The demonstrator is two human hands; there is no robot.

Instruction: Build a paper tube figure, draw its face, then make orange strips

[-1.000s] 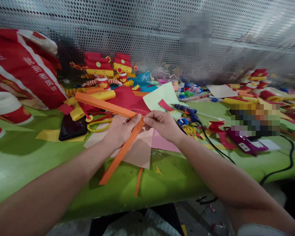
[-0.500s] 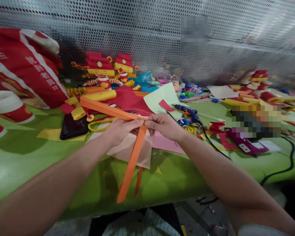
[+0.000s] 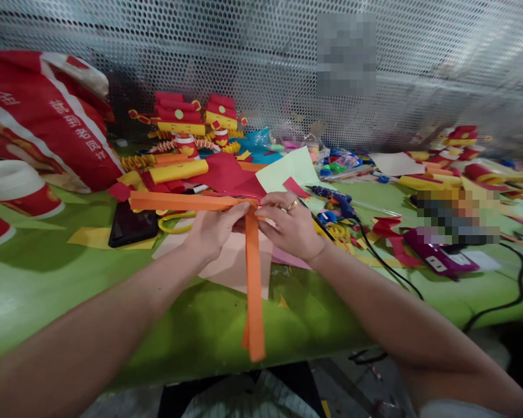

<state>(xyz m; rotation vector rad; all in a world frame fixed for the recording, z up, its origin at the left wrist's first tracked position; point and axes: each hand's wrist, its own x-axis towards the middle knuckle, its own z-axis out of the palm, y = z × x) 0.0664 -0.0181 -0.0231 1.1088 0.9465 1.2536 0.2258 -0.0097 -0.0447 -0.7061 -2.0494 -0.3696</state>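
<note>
Two orange paper strips meet at a right angle between my hands. One orange strip (image 3: 178, 201) stretches out to the left, while the other orange strip (image 3: 254, 284) hangs down past the front of the table. My left hand (image 3: 218, 229) pinches the corner where they cross, thumb on top. From the other side my right hand (image 3: 290, 225), with a ring on one finger, grips the same corner with bent fingers; its fingertips partly cover the fold. Under the hands lie a pale pink paper sheet (image 3: 235, 267) and yellow-handled scissors (image 3: 174, 223), partly hidden.
A black phone (image 3: 133, 225) and paper cups (image 3: 21, 188) lie left, below a red bag (image 3: 47, 122). Behind stand red-and-yellow paper figures (image 3: 178, 116). To the right are a blue glue gun (image 3: 331, 194), its black cord and a purple power strip (image 3: 440, 252).
The hanging strip has swung from slanting left to nearly straight down. The left strip has turned to nearly level. My right hand has shifted its grip, fingers now more spread.
</note>
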